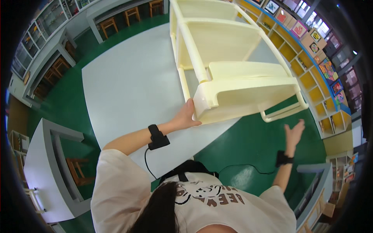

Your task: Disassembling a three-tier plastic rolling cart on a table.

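Note:
A large cream plastic tiered rack [219, 40], with tray-like shelves joined by round tubes, stands in front of me over the table [124, 77]. My left hand [185, 117] grips its near left corner, thumb up along the edge and the other fingers mostly hidden behind it. A looped bar handle [285, 112] sticks out at the rack's near right end. Just below and right of that handle, my right hand [294, 134] is in the air with its fingers apart, touching nothing. Black bands are on both wrists.
Curved white shelving [311, 83] with yellow backs and framed pictures lines the right side. Grey-edged desks [58, 167] with wooden stools [79, 171] stand at left and far left. A black cable [248, 166] hangs beside me above the green floor [213, 153].

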{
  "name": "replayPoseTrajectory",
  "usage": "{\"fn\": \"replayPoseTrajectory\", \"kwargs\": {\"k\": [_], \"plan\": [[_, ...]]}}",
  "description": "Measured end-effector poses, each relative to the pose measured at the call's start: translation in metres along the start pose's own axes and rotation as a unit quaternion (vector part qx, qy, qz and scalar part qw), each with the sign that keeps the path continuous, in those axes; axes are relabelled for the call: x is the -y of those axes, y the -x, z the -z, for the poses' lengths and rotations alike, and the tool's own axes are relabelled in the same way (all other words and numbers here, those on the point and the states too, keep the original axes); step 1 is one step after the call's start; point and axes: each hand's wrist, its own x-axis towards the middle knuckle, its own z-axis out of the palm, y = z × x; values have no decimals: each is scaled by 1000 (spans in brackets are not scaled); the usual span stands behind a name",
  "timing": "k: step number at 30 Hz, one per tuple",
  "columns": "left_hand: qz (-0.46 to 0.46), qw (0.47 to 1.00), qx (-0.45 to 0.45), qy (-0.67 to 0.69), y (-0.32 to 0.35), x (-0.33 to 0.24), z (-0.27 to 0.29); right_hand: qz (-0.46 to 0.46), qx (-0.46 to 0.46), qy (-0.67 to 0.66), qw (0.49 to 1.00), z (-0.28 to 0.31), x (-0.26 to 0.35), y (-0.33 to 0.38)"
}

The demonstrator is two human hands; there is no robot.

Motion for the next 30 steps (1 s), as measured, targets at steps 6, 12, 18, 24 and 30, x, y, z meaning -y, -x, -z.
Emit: {"fn": "replayPoseTrajectory", "kwargs": {"k": [6, 12, 18, 24, 30], "plan": [[-95, 987, 115, 56, 12, 6, 7, 49, 374, -424, 823, -6, 209, 135], [170, 914, 367, -19, -65, 50, 65, -52, 295, -405, 864, -22, 300, 153], [-46, 945, 202, -252, -62, 101, 10, -107, 210, -449, 862, -40, 321, 147], [-207, 843, 237, -436, -58, 141, -26, -71, 227, -494, 836, -39, 324, 149], [-245, 866, 277, -337, -69, 153, -25, -58, 224, -499, 835, -34, 320, 144]]}}
